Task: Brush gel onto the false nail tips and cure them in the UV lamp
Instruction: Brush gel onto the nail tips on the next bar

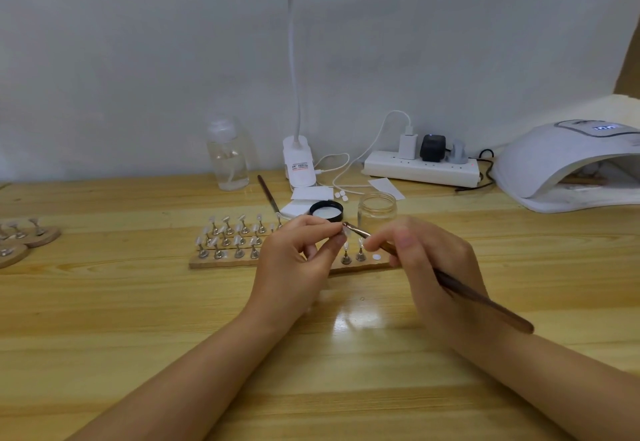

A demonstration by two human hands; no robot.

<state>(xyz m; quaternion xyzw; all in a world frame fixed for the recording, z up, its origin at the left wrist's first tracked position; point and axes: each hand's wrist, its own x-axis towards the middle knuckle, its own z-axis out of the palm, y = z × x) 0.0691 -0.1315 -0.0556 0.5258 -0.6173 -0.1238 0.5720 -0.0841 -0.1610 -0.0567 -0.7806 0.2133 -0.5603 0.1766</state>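
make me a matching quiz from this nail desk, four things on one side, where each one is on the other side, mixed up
Things:
1. brush
2. nail tip
3. UV lamp
4. black lid

Places:
A. far right of the table
B. pinched in the left hand
C. lying next to the glass jar
D. held in the right hand

Pairs: 1-D, 2-B, 3-A, 4-C

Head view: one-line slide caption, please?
Left hand pinches a nail tip while right hand brushes gel on.
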